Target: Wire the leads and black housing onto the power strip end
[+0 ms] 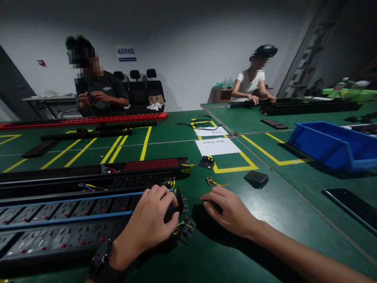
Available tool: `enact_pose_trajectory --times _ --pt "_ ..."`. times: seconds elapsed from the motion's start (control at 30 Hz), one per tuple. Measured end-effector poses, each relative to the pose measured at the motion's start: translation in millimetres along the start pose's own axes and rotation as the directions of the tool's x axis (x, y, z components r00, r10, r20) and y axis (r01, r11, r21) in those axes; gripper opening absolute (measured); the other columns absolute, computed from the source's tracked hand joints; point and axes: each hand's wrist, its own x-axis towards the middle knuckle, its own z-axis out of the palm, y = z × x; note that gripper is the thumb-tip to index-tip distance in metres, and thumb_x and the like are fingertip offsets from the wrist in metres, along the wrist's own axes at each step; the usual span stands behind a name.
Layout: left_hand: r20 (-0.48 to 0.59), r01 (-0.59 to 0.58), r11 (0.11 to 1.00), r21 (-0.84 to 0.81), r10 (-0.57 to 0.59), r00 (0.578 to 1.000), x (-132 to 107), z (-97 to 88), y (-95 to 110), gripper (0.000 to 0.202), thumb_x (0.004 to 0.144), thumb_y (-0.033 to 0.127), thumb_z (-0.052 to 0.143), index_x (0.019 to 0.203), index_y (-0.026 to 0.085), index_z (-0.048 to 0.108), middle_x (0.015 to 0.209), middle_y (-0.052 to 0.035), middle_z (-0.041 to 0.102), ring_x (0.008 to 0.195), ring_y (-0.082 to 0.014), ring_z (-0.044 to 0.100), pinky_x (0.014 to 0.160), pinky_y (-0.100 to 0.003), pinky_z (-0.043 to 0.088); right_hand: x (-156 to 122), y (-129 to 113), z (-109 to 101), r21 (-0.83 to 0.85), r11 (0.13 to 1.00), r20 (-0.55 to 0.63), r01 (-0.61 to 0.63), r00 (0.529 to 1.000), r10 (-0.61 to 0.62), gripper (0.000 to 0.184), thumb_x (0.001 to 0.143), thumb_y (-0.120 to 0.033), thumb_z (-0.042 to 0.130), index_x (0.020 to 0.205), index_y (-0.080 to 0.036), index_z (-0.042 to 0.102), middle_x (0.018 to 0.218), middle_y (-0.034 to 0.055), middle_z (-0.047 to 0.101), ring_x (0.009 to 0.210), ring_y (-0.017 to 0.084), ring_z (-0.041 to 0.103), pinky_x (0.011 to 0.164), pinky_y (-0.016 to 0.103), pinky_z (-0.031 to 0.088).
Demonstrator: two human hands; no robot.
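Observation:
My left hand point(152, 218), with a black watch on its wrist, lies over the right end of a blue-edged black power strip point(65, 210). Its thumb and fingers close around the strip's end, where a black end piece point(182, 201) stands upright. Just below, another power strip point(61, 240) ends in loose wires and a small black socket piece point(188, 231). To the right of these ends is my right hand point(228, 209), fingers loosely bent and apart, nothing visible in them. Beyond it lies a small brass part with a yellow wire point(214, 181).
A black box-like piece point(256, 178), a blue bin point(339, 147) and a phone point(369, 217) are on the right. White paper sheets point(217, 146) lie ahead on the green table point(292, 220). Dark rails point(61, 177) lie behind the strips. Two people work across the table.

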Motion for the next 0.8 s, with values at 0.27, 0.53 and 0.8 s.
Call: enact_pose_trajectory --times 0.27,0.53,0.8 --pt "0.006 0.001 1.0 0.012 -0.001 1.0 1 -0.2 0 0.004 0.094 0.025 0.057 0.093 0.021 0.059 0.094 -0.0057 0.063 0.089 -0.0275 0.059 0.08 -0.042 0.045 3 36 -21 -0.276 0.945 -0.189 -0.172 0.974 0.122 0.026 0.104 -0.027 0.051 0.1 -0.025 0.077 0.084 0.0087 0.072 0.082 0.027 0.065 0.074 0.039 0.051" --pt "0.004 -0.02 0.999 0.043 0.019 1.0 0 0.5 -1 0.005 0.095 0.024 0.056 0.091 0.022 0.058 0.092 -0.0052 0.066 0.09 -0.0271 0.061 0.083 -0.042 0.046 8 43 -10 -0.507 0.853 0.021 -0.126 0.987 0.158 0.047 0.106 -0.026 0.056 0.152 -0.021 0.062 0.156 0.0179 0.06 0.144 0.04 0.051 0.111 0.06 0.044" --pt "0.001 -0.006 1.0 0.015 0.006 1.0 0 -0.5 -1 0.01 0.095 0.024 0.057 0.086 0.023 0.054 0.086 -0.003 0.063 0.081 -0.0231 0.057 0.074 -0.037 0.041 16 42 -10 -0.471 0.881 0.047 -0.047 0.996 0.078 0.023 0.105 -0.027 0.062 0.123 -0.024 0.076 0.15 0.0159 0.063 0.144 0.04 0.05 0.112 0.061 0.044"
